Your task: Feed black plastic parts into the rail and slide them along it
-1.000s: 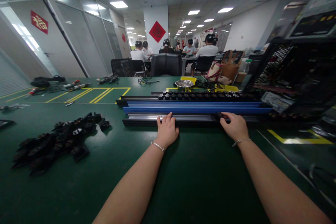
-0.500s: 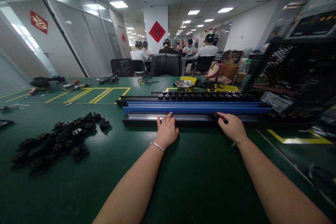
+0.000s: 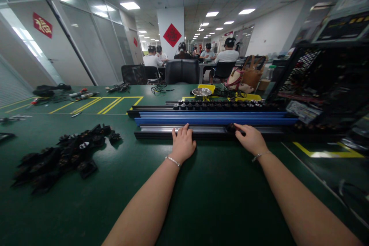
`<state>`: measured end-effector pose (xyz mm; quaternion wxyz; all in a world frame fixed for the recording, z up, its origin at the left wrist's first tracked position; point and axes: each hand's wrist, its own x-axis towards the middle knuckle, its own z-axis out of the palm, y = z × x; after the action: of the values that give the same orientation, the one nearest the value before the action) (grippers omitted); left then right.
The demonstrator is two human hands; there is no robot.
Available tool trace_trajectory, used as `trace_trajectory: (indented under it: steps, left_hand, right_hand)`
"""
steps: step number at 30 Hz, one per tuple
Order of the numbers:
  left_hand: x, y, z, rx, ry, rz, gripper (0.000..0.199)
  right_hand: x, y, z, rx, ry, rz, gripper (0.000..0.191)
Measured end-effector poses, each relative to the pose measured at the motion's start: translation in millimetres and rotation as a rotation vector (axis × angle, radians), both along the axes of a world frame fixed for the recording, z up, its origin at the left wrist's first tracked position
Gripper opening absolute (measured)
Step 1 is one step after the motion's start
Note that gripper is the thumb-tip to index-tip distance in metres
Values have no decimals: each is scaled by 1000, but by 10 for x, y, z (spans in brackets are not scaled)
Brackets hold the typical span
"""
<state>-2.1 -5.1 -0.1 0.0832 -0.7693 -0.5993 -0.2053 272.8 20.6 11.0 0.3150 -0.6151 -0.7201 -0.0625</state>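
A long black rail (image 3: 155, 134) with a silvery inner channel lies across the green table. My left hand (image 3: 183, 144) rests on its near edge with the fingers spread. Toward the right, my right hand (image 3: 251, 139) has its thumb and forefinger on a small black part (image 3: 231, 127) that sits in the channel. Right behind lies a blue rail (image 3: 213, 117), parallel to the black one. Farther back, another black rail (image 3: 150, 108) stands beside a row of small black parts (image 3: 201, 104).
A heap of black parts (image 3: 69, 152) covers the table's left side. An open black computer case (image 3: 325, 80) stands at the right. Beyond the rails are a metal dish (image 3: 201, 92), yellow trays and cables. People sit at desks farther off.
My right hand has moved a little to the left along the rail, and the small black part has shifted left with it. My left hand has stayed in place.
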Motion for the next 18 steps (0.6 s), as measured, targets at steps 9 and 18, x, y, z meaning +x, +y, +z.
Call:
trace_trajectory:
  steps: [9,18]
  left_hand:
    - [-4,6,-2,0,7,-1,37]
    - [-6,-4,21,-34,10,3,38]
  right_hand:
    - [-59,-23,30,-20,0,26,41]
    - [-110,-39,55,-31,-7,52,41]
